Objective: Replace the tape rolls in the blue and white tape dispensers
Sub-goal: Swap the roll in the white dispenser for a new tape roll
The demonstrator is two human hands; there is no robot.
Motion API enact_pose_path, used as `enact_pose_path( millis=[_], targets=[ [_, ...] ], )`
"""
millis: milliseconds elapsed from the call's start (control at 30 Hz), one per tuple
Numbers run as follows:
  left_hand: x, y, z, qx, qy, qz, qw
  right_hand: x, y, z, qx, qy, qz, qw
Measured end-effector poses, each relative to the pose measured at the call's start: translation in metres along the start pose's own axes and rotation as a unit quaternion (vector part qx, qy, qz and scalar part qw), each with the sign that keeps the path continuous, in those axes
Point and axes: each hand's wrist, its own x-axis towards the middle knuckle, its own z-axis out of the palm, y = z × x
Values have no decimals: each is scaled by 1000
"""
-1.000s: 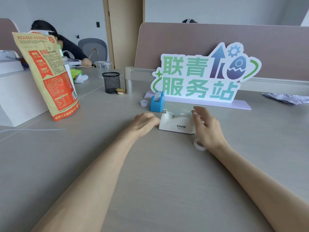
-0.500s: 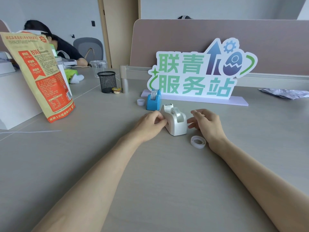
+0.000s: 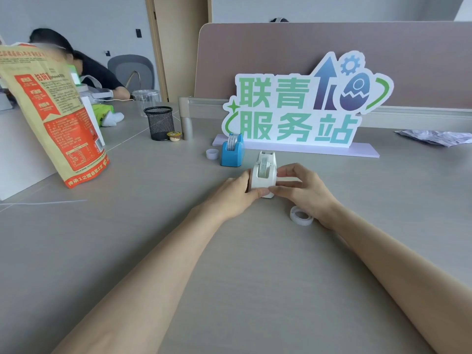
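Two dispensers: the white tape dispenser stands on the table near its middle, narrow end toward the camera; the blue tape dispenser stands just behind it to the left, not touching it.
Roll in white dispenser: a pale roll sits in the open top slot, seen edge-on.
Roll in blue dispenser: a light roll with faint print rises above the blue body.
Left hand: the left hand grips the left flank of the white tape dispenser, thumb laid across the near lower corner.
Right hand: the right hand holds the right flank, fingers curled against it, thumb tip meeting the left thumb at the near corner.
Hands together: both are clamped on the white tape dispenser, one on each side.
Loose roll: a clear tape roll lies flat on the table just beside the right wrist, on its near side.
Small ring: a short white ring stands just left of the blue tape dispenser.
Sign: a cut-out board with green characters stands upright on a pale base behind both dispensers.
Left field: a printed orange pouch stands upright; farther back are a black mesh cup and a small lidded pot beside it.
Right field: a crumpled wrapper lies near the table's far right edge.
Background: a brown partition closes the far side; another person leans over the far left of the table.
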Motion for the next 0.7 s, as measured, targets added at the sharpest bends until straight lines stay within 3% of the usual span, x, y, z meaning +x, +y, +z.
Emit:
enact_pose_path(
  millis=[333,700],
  targets=[
    [69,12,22,53,31,-57,996,63,25,-6,-130,27,-45,990],
    [92,21,27,146,86,-93,981,95,34,-1,-239,35,1,970]
  ],
)
